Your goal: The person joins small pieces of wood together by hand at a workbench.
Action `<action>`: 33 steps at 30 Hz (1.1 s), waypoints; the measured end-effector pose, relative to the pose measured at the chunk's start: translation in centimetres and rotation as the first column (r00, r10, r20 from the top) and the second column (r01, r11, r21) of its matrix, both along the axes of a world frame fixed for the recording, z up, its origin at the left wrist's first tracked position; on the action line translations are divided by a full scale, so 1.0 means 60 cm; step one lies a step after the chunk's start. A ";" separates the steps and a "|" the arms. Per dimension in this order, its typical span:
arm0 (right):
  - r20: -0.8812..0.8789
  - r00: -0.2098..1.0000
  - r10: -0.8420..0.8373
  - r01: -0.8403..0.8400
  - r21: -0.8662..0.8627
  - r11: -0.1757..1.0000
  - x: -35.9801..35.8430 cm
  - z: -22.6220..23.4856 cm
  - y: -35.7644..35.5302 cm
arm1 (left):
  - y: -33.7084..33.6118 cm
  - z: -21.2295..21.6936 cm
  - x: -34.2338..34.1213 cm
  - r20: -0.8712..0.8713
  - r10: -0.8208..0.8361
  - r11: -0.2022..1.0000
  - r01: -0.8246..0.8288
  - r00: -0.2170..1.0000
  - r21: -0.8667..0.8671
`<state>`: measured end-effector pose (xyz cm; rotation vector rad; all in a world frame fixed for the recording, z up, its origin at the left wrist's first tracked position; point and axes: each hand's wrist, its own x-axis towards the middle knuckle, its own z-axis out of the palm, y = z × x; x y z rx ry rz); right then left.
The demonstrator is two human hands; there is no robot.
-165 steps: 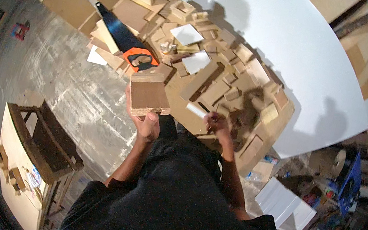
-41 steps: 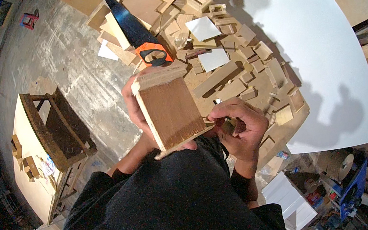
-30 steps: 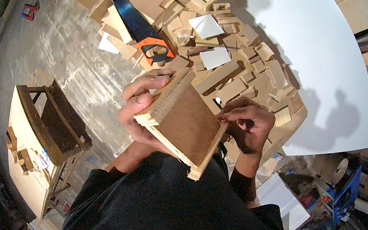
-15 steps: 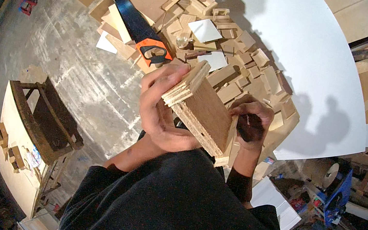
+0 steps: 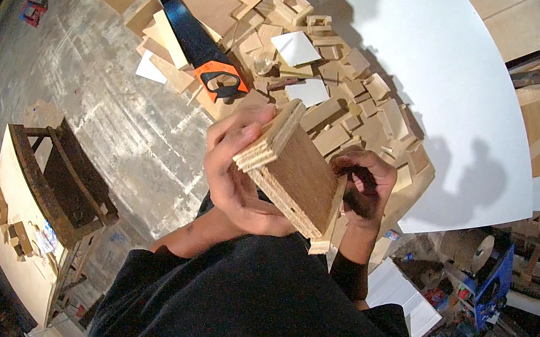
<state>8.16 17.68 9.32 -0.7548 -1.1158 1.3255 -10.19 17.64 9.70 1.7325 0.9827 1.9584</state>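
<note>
My left hand (image 5: 237,170) grips a small open plywood box (image 5: 294,173), held up close in front of my chest and tilted, its layered edges facing me. My right hand (image 5: 364,185) is curled against the box's right side, its fingers closed around something small and dark that I cannot make out. Under both hands spreads a heap of plywood offcuts and small blocks (image 5: 338,108).
A hand saw (image 5: 197,47) with a black blade and orange handle lies on the offcuts to the upper left. A white board (image 5: 444,84) lies to the right. A wooden frame (image 5: 61,182) stands on the concrete floor (image 5: 100,110) at the left. Clutter fills the lower right.
I lifted the plywood box off the pile and brought it near my chest, then turned it in my left hand so its edge faces me. My right hand stayed beside it.
</note>
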 end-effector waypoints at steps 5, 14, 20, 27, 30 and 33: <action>-0.011 0.997 0.070 -0.071 -0.067 0.995 0.002 -0.012 -0.002 | 0.002 0.006 0.002 0.067 0.045 0.985 -0.056 0.997 0.165; 0.118 0.992 0.038 -0.031 -0.053 0.998 -0.001 -0.004 0.001 | 0.005 0.001 -0.005 0.047 0.012 0.972 -0.023 0.999 0.233; 0.118 0.993 0.004 -0.004 -0.006 1.000 -0.006 -0.017 0.009 | 0.003 0.011 -0.007 0.041 -0.031 0.997 0.028 0.999 0.070; 0.092 0.995 0.039 -0.031 -0.080 0.996 -0.004 -0.023 0.006 | 0.002 0.001 -0.005 0.051 -0.069 0.997 0.070 0.996 -0.020; 0.027 0.999 0.031 -0.029 -0.078 0.997 -0.004 -0.024 0.005 | -0.005 -0.013 0.003 0.117 -0.078 0.985 0.094 0.990 -0.142; -0.024 1.000 0.019 -0.021 -0.097 0.995 0.001 -0.028 0.005 | -0.002 -0.012 0.007 0.182 -0.095 0.976 0.127 0.979 -0.175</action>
